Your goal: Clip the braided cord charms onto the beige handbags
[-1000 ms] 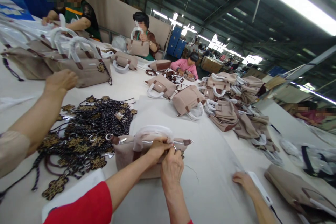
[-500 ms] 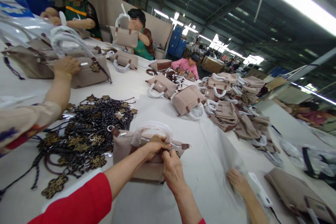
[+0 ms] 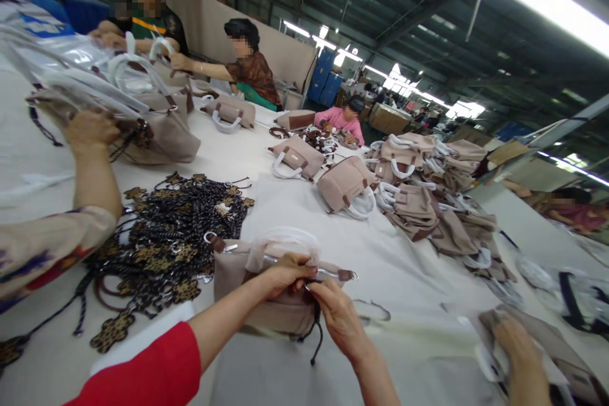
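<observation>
fingers (image 3: pixel 301 268) of two hands (image 3: pixel 283 274) (image 3: pixel 339 314) pinch at one bag (image 3: pixel 280 317), one cord (image 3: pixel 318 317) dangling

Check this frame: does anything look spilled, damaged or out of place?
Nothing looks spilled or damaged. The heap of leopard-print charms left of the near handbag looks messy: its cords tangle and one strays toward the left edge. A dark curved line right of that handbag seems odd, but is too blurred to identify.

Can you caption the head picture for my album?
Left hand and right hand at work on a beige handbag beside heaped braided cords.
</observation>
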